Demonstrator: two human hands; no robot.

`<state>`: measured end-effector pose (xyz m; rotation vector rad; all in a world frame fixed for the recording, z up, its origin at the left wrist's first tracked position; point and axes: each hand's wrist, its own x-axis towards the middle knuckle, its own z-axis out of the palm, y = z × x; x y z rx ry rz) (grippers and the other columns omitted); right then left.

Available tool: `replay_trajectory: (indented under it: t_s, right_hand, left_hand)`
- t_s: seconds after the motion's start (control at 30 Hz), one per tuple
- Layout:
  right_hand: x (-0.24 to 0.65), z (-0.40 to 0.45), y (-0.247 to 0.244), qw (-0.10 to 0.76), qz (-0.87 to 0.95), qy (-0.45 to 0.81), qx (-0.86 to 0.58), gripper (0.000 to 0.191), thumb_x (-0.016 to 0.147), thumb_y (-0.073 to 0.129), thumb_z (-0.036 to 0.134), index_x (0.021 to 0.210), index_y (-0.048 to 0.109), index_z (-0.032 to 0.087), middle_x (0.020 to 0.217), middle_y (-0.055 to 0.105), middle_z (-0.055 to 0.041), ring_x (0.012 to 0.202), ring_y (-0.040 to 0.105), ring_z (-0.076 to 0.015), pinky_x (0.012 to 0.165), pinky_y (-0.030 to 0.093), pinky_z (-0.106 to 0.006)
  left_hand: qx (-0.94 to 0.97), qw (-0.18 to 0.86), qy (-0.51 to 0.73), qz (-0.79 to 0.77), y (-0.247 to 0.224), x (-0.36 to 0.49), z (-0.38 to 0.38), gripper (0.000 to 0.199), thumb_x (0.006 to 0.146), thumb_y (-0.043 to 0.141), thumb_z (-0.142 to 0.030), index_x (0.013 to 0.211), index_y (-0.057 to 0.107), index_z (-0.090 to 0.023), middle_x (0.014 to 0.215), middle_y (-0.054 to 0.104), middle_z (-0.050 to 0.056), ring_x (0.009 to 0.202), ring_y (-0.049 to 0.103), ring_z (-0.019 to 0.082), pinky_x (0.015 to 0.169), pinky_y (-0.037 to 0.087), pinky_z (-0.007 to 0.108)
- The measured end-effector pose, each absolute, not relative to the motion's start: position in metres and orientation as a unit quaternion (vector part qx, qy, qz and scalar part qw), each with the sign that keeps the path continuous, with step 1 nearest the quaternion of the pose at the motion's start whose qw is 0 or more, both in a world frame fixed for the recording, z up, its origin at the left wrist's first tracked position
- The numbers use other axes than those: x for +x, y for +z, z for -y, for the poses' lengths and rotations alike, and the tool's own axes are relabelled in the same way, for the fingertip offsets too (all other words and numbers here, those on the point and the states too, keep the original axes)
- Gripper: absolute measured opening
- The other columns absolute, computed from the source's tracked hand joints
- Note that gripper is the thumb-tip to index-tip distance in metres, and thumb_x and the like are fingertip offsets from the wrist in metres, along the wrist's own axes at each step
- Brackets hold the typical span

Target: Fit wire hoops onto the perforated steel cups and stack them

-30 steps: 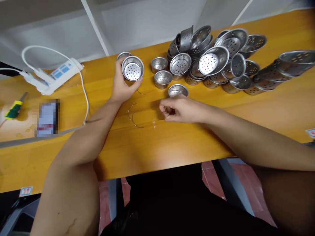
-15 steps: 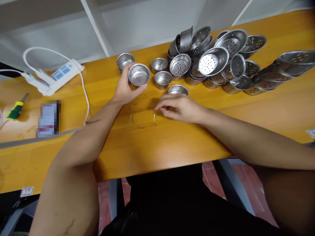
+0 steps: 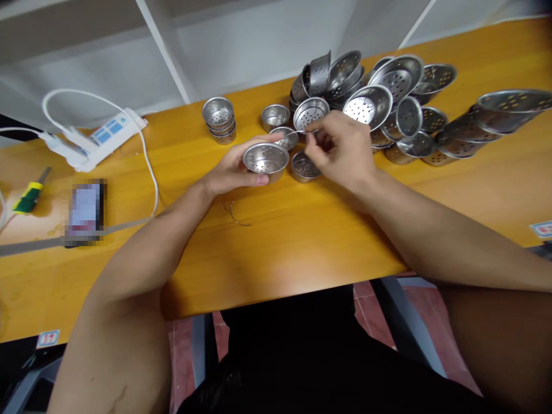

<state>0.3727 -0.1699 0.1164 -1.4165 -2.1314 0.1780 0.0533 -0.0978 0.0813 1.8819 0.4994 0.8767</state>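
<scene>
My left hand (image 3: 235, 167) is wrapped round a perforated metal cup (image 3: 266, 158), its open top facing up. My right hand (image 3: 340, 146) pinches a thin curved wire (image 3: 296, 132), whose end points left, above and just right of the held cup. Behind the hands stand small cups, one (image 3: 275, 117) at the back and another (image 3: 284, 139) partly hidden by the held cup and wire. A further small cup (image 3: 304, 167) sits just below my right hand's fingers. On the table in front of my left hand lies thin curved wire (image 3: 235, 215).
A stack of cups (image 3: 218, 118) stands at the back left, and a large pile of perforated cups (image 3: 399, 77) fills the back right. A white power strip (image 3: 107, 138), a phone (image 3: 86, 210) and a yellow-green screwdriver (image 3: 29, 196) lie on the wooden table (image 3: 276, 259).
My left hand has brought the cup right and nearer to me. My right hand has picked a curved wire off the table and raised it up and to the right.
</scene>
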Motion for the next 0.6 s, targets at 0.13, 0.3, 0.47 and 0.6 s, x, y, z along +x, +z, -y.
replay_trajectory:
  t_s: [0.13,0.3,0.47,0.6]
  right_hand:
    - [0.372,0.169,0.113,0.296,0.798,0.073,-0.520,0.044,0.138,0.053,0.051,0.163,0.083,0.031,0.130,0.086,-0.0184,0.126,0.076,-0.0432,0.113,0.066,-0.061]
    - [0.369,0.171,0.110,0.294,0.814,0.067,-0.497,0.052,0.138,0.043,0.049,0.162,0.085,0.032,0.132,0.086,-0.0197,0.130,0.081,-0.0468,0.117,0.069,-0.067]
    - [0.367,0.170,0.102,0.311,0.818,0.088,-0.476,0.049,0.136,0.051,0.051,0.161,0.087,0.029,0.133,0.086,-0.0216,0.129,0.082,-0.0483,0.120,0.070,-0.070]
    - [0.366,0.163,0.087,0.383,0.836,0.092,-0.382,0.049,0.138,0.055,0.060,0.140,0.092,0.028,0.129,0.088,-0.0195,0.121,0.085,-0.0445,0.116,0.072,-0.067]
  left_hand:
    - [0.737,0.559,0.324,-0.196,0.081,0.051,0.099,0.099,0.072,0.120,-0.093,0.145,0.094,-0.032,0.141,0.096,0.011,0.142,0.092,0.045,0.126,0.073,0.061]
    - [0.725,0.568,0.327,-0.213,0.073,0.050,0.097,0.094,0.073,0.121,-0.090,0.138,0.092,-0.029,0.134,0.096,0.010,0.133,0.093,0.043,0.121,0.074,0.061]
    - [0.738,0.542,0.335,-0.221,0.070,0.051,0.096,0.093,0.075,0.123,-0.086,0.138,0.091,-0.026,0.133,0.095,0.011,0.127,0.092,0.040,0.118,0.074,0.058]
    - [0.780,0.499,0.331,-0.181,0.072,0.058,0.099,0.092,0.071,0.129,-0.075,0.138,0.091,-0.024,0.138,0.095,0.012,0.130,0.092,0.036,0.120,0.074,0.051]
